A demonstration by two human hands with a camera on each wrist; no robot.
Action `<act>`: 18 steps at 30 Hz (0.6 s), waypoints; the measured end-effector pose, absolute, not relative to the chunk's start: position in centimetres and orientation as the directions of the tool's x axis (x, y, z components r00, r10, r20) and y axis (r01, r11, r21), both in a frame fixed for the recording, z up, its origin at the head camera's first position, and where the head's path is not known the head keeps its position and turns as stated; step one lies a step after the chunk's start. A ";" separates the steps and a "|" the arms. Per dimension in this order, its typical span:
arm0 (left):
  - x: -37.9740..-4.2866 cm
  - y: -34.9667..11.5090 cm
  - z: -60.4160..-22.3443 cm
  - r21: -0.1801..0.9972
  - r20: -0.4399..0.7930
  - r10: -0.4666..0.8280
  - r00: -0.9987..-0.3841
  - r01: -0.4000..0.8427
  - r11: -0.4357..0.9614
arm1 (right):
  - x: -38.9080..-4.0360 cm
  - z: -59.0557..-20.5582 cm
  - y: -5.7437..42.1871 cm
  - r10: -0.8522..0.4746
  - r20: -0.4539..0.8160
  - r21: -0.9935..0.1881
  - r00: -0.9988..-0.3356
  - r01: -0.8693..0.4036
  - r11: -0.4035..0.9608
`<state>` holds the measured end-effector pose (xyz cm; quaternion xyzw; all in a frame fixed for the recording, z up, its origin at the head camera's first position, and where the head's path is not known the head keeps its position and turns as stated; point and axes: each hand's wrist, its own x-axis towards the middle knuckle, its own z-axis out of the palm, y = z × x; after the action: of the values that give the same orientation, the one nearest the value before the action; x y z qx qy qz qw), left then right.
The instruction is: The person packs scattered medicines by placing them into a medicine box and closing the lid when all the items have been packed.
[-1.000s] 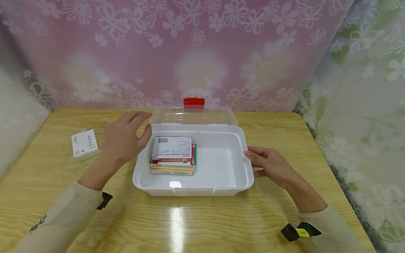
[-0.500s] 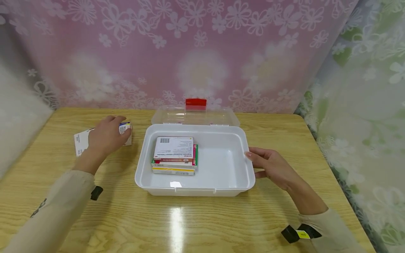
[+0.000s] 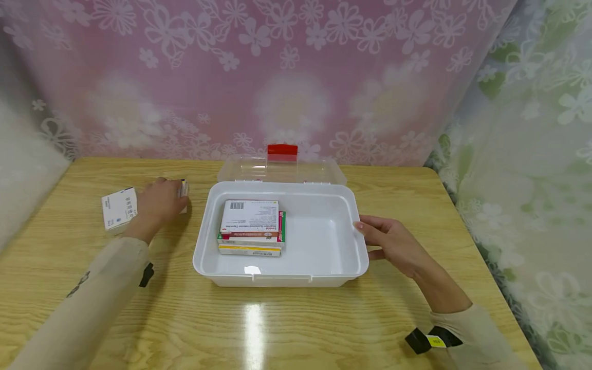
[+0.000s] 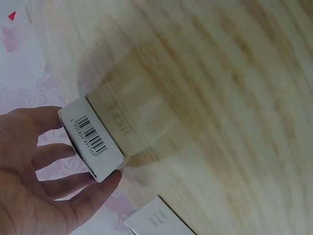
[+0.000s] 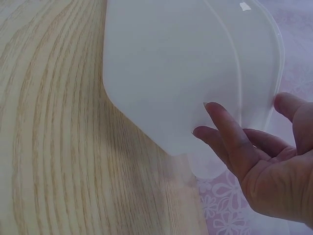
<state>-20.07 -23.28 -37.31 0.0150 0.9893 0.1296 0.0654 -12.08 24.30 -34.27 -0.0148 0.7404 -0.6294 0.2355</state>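
My left hand (image 3: 159, 203) is at the left of the table, with thumb and fingers on opposite sides of a small white medicine box (image 4: 93, 139). A barcode shows on the end of that carton. Just left of the hand lies a second white medicine box (image 3: 117, 208), partly covered by the wrist. My right hand (image 3: 390, 241) holds the right side of an open white plastic storage box (image 3: 319, 252), its thumb on the rim and its fingers against the outer wall (image 5: 166, 63). Inside, on the left, several medicine boxes (image 3: 251, 218) are stacked.
Behind the storage box its clear lid (image 3: 250, 170) stands folded back, with a red latch (image 3: 282, 150). The wooden table (image 3: 185, 318) ends at a pink flowered curtain (image 3: 291, 77). Another flowered curtain (image 3: 532, 205) hangs on the right.
My left hand has moved from the storage box's left rim out to the left and taken hold of the small medicine box. My right hand stays on the storage box.
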 end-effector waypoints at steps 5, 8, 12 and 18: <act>-20.3 -23.5 -37.2 0.298 -0.158 0.035 -0.987 -0.014 0.954 | -12.0 -34.2 24.3 -0.316 -0.329 -0.939 -0.890 0.271 0.212; -20.3 -23.5 -37.2 0.303 -0.177 0.020 -0.984 -0.035 0.952 | -12.0 -34.1 24.3 -0.316 -0.328 -0.939 -0.890 0.269 0.216; -20.2 -23.3 -37.1 0.290 -0.178 0.015 -0.984 -0.038 0.956 | -12.0 -34.1 24.3 -0.315 -0.325 -0.940 -0.892 0.266 0.216; -20.2 -23.3 -37.1 0.274 -0.181 0.022 -0.983 -0.029 0.961 | -12.0 -34.2 24.2 -0.316 -0.324 -0.940 -0.892 0.266 0.215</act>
<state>-20.15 -23.29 -37.14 -0.0018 0.9860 0.1391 0.0916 -12.03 24.25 -34.19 -0.0171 0.7439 -0.6264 0.2323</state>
